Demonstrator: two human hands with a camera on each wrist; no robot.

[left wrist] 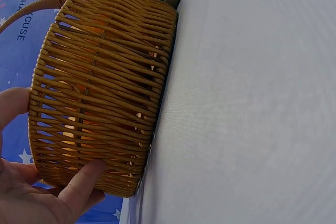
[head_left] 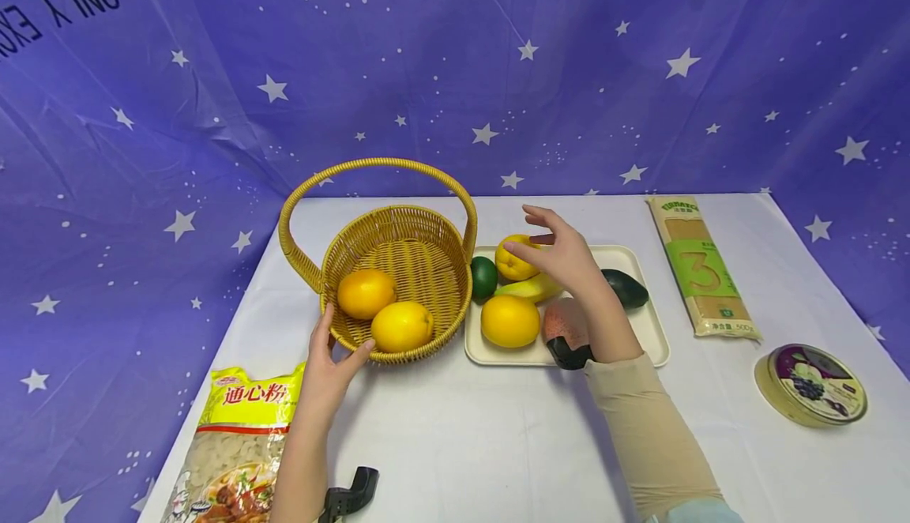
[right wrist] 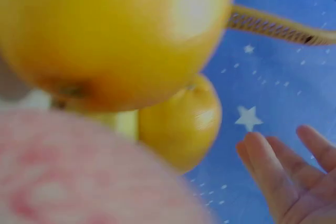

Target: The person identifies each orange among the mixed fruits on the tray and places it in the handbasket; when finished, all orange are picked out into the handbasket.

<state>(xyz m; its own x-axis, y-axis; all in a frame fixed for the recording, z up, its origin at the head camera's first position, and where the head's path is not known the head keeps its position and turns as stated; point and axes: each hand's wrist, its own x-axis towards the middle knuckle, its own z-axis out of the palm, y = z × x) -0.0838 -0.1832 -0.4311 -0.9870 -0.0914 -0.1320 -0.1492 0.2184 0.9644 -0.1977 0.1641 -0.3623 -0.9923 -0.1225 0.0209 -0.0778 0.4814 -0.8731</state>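
Note:
A wicker basket [head_left: 398,250] with a tall arched handle holds two orange-yellow fruits [head_left: 402,327]. At its near left rim, my left hand [head_left: 330,365] grips the basket; the left wrist view shows the thumb [left wrist: 84,184] against the woven side. Over the back of a cream tray [head_left: 657,341], my right hand [head_left: 562,254] hovers with fingers spread and nothing held, beside a yellow fruit [head_left: 513,261]. Also on the tray are a rounder yellow fruit [head_left: 510,321], a banana-like yellow piece [head_left: 529,287], a pinkish speckled fruit [head_left: 563,317] and a small green fruit [head_left: 484,278].
A dark green avocado-like fruit [head_left: 626,289] lies at the tray's right. Farther right are a noodle pack [head_left: 704,270] and a round lidded tin [head_left: 810,385]. A pasta bag [head_left: 238,444] lies near left, by my forearm. A starry purple cloth [head_left: 426,73] hangs behind the table.

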